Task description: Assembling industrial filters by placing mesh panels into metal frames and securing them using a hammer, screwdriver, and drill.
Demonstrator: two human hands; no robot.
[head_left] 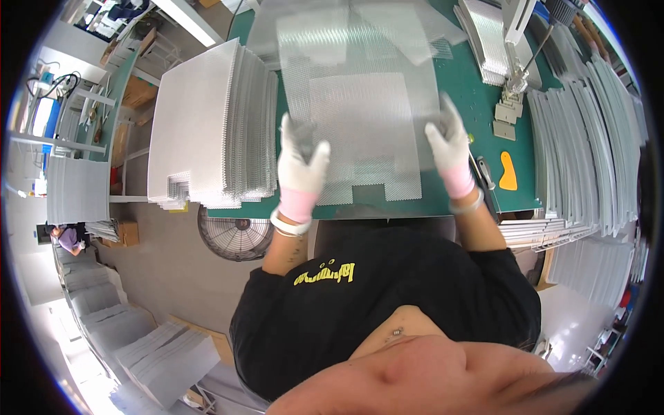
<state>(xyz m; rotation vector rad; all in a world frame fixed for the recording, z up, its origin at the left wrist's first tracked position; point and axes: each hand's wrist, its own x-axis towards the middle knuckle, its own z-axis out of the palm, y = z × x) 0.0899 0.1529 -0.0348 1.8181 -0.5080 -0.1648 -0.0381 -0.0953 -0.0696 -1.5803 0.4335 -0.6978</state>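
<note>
Nearest, the left grip (302,169) and right grip (453,149) stand open, thumbs inward, contact unclear, with the mesh sheet (366,124) between them on the green table (469,90), reaching past the fingertips toward more sheets (260,34).

Textured sheet (366,128): translucent, plastic-looking to me, finely patterned, faintly glossy.
Gloves (301,167): matt cloth, as I see them.
Tabletop (477,111): smooth, matt.
Yellow scraper (508,173): smooth plastic, I judge.
Shirt (394,277): matt cloth.
</note>
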